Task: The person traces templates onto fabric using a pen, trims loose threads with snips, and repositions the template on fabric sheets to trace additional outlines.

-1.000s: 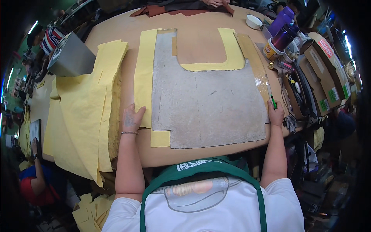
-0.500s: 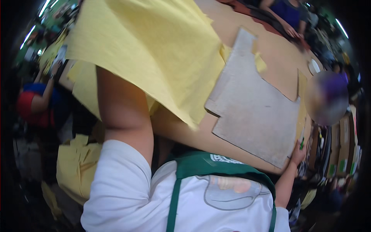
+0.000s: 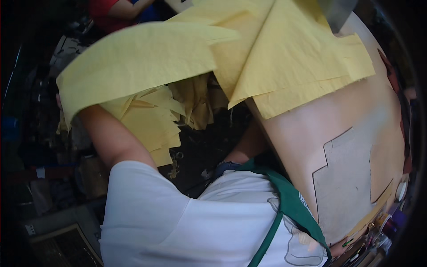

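Observation:
My left arm reaches up to the far left, carrying a lifted yellow sheet (image 3: 138,58). My left hand (image 3: 59,101) grips that sheet and is mostly hidden behind it. More yellow sheets (image 3: 302,66) lie bunched over the upper table end, their edges hanging. At the lower right, my right hand (image 3: 338,249) is closed on a green-handled cutter (image 3: 348,243), beside the grey flat template (image 3: 340,187) on the beige tabletop (image 3: 296,135). A tan strip (image 3: 373,211) runs along the template's right edge.
Yellow offcuts (image 3: 149,127) hang or lie below the table end. A person in red (image 3: 106,13) works at the top left. A metal block (image 3: 338,13) stands behind the yellow sheets. Cups and tools (image 3: 389,222) crowd the lower right; dark red material (image 3: 391,75) lies along the far edge.
The view has swung left. My left hand has lifted a yellow sheet and carried it off leftward from the template. My right hand stays by the template's edge with the cutter.

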Action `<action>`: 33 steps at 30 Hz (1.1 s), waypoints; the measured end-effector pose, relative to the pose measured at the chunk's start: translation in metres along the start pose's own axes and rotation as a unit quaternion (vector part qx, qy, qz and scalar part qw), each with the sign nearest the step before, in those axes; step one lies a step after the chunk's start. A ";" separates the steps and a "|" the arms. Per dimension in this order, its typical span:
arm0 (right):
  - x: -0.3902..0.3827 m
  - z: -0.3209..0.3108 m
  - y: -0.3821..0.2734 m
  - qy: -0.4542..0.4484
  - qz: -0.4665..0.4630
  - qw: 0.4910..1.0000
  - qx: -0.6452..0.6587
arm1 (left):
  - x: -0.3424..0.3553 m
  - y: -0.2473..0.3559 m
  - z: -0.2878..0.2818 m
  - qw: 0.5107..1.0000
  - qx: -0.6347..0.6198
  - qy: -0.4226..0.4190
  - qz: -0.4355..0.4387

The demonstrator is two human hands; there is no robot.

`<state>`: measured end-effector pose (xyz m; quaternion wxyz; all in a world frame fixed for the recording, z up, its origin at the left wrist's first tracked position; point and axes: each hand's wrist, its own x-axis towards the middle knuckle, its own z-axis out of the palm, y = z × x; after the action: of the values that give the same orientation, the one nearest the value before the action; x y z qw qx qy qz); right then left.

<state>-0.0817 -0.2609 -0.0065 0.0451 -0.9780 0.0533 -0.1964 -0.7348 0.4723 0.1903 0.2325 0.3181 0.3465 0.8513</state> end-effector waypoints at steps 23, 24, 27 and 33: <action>-0.011 0.008 -0.007 0.056 -0.068 0.994 0.069 | -0.040 -0.063 -0.265 0.718 0.682 -0.119 -0.069; -0.020 -0.006 -0.023 0.044 -0.029 0.994 0.096 | -0.054 -0.079 -0.254 0.633 0.760 -0.131 -0.069; -0.014 0.001 -0.009 0.000 0.017 0.995 0.095 | -0.062 -0.075 -0.224 0.493 0.856 -0.122 -0.100; -0.016 -0.001 -0.013 0.009 0.027 0.994 0.109 | -0.112 -0.101 -0.020 0.619 0.615 -0.357 0.334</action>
<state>-0.0958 -0.2462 -0.0103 0.1557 -0.9637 0.0581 -0.2090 -0.6537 0.4605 0.0623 -0.2123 0.7597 0.5482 0.2779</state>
